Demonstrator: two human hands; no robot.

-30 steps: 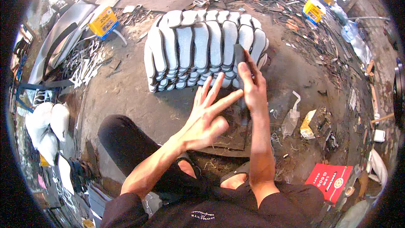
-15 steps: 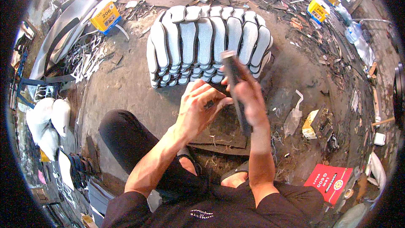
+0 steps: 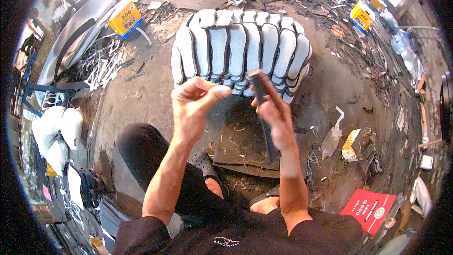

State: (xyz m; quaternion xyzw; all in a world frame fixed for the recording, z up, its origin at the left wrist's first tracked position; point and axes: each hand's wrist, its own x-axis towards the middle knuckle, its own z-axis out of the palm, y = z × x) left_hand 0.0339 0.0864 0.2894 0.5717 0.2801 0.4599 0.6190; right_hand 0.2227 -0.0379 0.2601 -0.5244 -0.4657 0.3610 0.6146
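The floor is littered with scraps. On it, pale insoles are stacked in rows. Below them in view, the left hand is curled into a pinch; whether anything is held there cannot be told. In the right hand, a dark slab is grasped, its far end seen against the insoles.

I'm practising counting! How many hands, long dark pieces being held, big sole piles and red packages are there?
Left hand and right hand: 2
Long dark piece: 1
Big sole pile: 1
Red package: 1
Total: 5
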